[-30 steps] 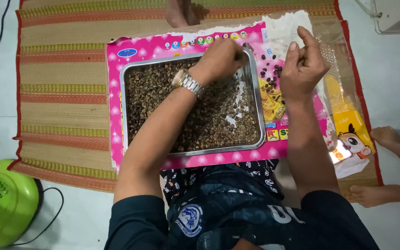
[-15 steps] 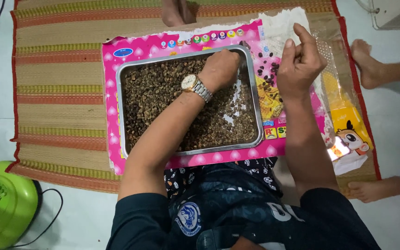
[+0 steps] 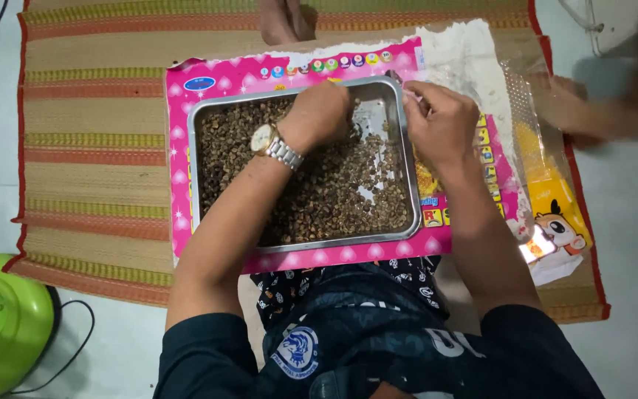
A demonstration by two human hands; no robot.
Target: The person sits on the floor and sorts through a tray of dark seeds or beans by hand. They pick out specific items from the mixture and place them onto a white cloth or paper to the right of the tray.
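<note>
Metal tray (image 3: 413,185) on pink board (image 3: 179,111), woven mat (image 3: 90,148).

Left hand (image 3: 323,114) fingertips hidden in seeds (image 3: 319,192); foot (image 3: 283,18) cut off at top; another person's arm (image 3: 592,111) blurred.

Tray (image 3: 192,177) on board (image 3: 179,96), on mat (image 3: 90,148)

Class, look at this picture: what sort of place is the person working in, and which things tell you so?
Probably a home floor, not a workshop. A woven striped mat is spread over pale floor tiles, a metal tray of small brown seeds lies on it, and a green household appliance sits beside it.
</note>
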